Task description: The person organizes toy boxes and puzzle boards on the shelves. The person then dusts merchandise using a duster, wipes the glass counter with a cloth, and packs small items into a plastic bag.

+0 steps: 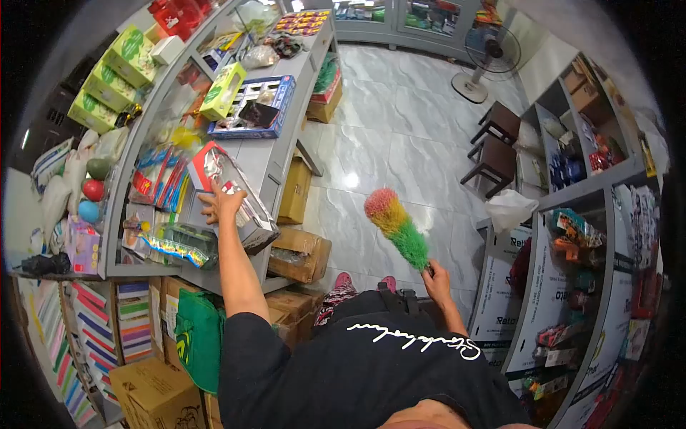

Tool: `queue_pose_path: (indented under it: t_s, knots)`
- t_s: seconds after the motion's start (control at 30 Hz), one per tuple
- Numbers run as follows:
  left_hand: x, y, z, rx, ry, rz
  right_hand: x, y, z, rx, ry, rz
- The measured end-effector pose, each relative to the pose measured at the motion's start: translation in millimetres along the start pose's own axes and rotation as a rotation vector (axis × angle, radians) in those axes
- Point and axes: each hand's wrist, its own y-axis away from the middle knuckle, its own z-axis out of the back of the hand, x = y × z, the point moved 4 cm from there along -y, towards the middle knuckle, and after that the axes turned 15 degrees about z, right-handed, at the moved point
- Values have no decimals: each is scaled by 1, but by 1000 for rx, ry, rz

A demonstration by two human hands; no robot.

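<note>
Left hand [223,204]: open, fingers spread, laid against a long box with a red end and a clear window [234,176]; whether the fingertips bear any of its weight cannot be told. The box lies slantwise on a grey counter with drawers [268,156].

Right hand [437,281]: closed around the handle end of a fluffy duster banded pink, yellow and green [397,227]. The duster is held above the grey marbled tile floor [368,150], its green part nearest the hand and its pink tip pointing away, well apart from the box.

Beside the box, on its far side: a flat blue-edged box with a compartmented interior [254,107], a dark item [259,114] on it, and an upright green-and-white carton with a window [223,91] at its left edge.

Left of the box: flat packets in red, blue and orange [158,177]. Nearer the person: a dark, clear-wrapped package with a bright blue-and-yellow edge [184,243].

Below the counter: brown cardboard boxes [300,255].
</note>
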Motion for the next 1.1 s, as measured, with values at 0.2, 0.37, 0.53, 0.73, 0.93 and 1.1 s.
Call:
queue_pose_path:
  t_s: [0.2,0.37,0.53,0.73,0.93,1.1]
  knots:
    - [9,1,3,-64,155,28,-8,0,-7,26,38,107]
    - [18,13,12,-126,187,34,-6,1,-10,51,-12,9]
    - [26,26,26,-83,232,-27,-21,-5,-19,12,-63,-15]
    - [30,35,25,-77,226,-134,-22,-19,-25,23,-214,-69]
    - [29,43,17,-114,222,-212,-23,-66,-76,223,-188,92]
    - [32,44,10,-66,264,-257,35,-102,-159,616,-927,-513]
